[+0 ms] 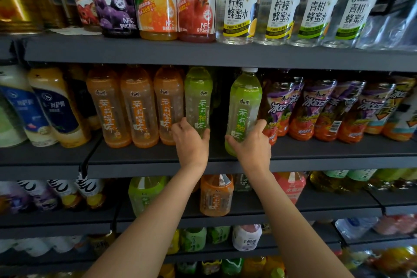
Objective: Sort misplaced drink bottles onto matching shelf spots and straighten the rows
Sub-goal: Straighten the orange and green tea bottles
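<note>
Green bottles [244, 106] got lined up: left hand [191, 142] gripped one [198, 99], right hand [252, 146], at 3 o'clock, gripped the other.

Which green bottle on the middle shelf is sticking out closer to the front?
The green bottle in the right hand, beside the purple-labelled bottles. The other green bottle, held by the left hand, sits further back beside the orange bottles.

dark grey shelf boards [203, 54] run across the view in tiers (their front edges bare), with a black wire divider [86, 160] at the middle tier's left.
</note>
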A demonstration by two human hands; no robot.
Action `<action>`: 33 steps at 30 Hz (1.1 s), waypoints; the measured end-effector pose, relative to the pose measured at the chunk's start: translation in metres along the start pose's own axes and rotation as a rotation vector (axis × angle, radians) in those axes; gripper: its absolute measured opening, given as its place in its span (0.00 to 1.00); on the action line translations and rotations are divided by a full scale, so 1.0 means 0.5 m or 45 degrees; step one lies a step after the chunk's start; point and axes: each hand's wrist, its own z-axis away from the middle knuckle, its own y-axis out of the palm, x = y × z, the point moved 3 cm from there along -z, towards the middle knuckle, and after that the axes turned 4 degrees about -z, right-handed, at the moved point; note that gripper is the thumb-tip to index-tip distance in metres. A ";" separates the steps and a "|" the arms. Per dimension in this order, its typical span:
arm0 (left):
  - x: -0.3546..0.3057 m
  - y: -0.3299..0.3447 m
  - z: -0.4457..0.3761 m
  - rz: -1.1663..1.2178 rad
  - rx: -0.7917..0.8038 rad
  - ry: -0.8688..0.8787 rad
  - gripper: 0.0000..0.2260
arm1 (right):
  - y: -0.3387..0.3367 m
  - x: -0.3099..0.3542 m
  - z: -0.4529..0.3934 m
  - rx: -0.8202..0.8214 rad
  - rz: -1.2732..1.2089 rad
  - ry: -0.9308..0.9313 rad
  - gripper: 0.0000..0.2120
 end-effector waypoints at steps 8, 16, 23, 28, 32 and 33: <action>0.004 0.002 0.000 0.005 -0.031 -0.006 0.28 | -0.008 -0.006 0.000 -0.006 0.016 -0.032 0.28; 0.004 0.004 0.005 0.039 -0.038 -0.018 0.28 | -0.023 -0.015 0.005 -0.030 -0.005 -0.062 0.27; 0.018 -0.014 -0.010 -0.053 -0.002 0.057 0.24 | 0.045 0.031 -0.047 0.085 -0.030 -0.035 0.28; 0.014 -0.043 0.002 0.064 -0.075 0.251 0.22 | 0.054 0.039 -0.045 0.093 0.021 -0.034 0.27; -0.016 -0.046 0.021 0.229 0.104 0.400 0.28 | 0.036 0.032 0.014 0.053 -0.042 -0.211 0.24; -0.022 -0.047 0.019 0.241 0.130 0.405 0.29 | 0.033 0.033 0.025 0.067 -0.075 -0.247 0.23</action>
